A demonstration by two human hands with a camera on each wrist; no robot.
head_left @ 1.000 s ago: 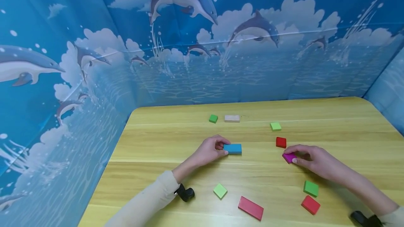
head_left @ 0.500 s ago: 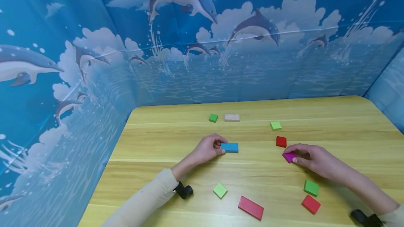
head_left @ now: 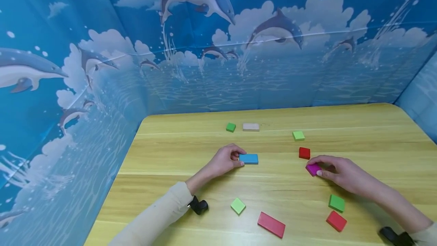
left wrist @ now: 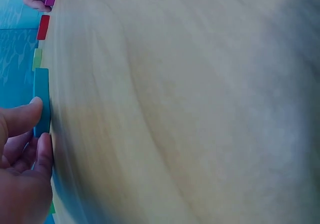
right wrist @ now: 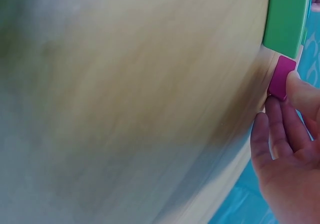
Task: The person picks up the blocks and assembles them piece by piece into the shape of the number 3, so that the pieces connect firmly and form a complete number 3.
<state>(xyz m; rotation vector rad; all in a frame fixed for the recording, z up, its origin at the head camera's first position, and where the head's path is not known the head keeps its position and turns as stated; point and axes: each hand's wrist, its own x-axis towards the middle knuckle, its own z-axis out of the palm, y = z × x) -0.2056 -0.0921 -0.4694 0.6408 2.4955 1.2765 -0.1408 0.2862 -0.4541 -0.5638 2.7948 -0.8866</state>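
Ten blocks point(head_left: 271, 225) show: left fingers point(head_left: 235, 149) pinch one blue block point(head_left: 249, 159) mid-frame, right fingers point(head_left: 324, 159) one purple block point(head_left: 313, 169) centre-right.

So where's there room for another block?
There's bare wood between the blue block and purple block, and from the left hand to the left edge of the table. It's crowded by the right hand: a red block just beyond, green block on the near side.

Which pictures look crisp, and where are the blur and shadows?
Head view: blue block and table fairly crisp, pale sheen toward the front; left wrist view: table hazy, dark blur down the right side; right wrist view: table blurred at left, shadow beside the right hand.
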